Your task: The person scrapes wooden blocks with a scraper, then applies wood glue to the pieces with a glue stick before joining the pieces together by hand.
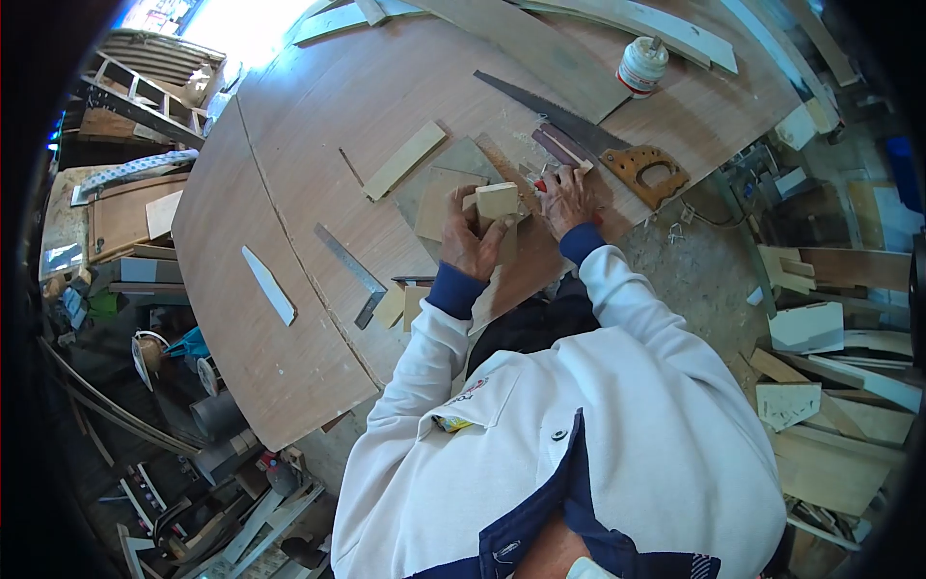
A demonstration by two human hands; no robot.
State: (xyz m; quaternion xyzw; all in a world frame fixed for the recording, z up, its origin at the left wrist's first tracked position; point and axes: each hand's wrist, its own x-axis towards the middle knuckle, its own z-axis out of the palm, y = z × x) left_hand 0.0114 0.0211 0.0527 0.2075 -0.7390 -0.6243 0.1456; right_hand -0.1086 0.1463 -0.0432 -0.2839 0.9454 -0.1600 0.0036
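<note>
Now left fingers (461, 207) clasp the wood block (498, 200), right hand (567, 198) seemingly just beside.

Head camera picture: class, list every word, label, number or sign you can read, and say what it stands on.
None can be read.
White glue bottle with a red band: label too small.
White sweatshirt chest: small red print, too blurred.
Steel try square on the brown plywood table: no markings legible.

Plywood bench (289, 318) w/ saw (579, 130), square (352, 273), glue (641, 66)
</note>
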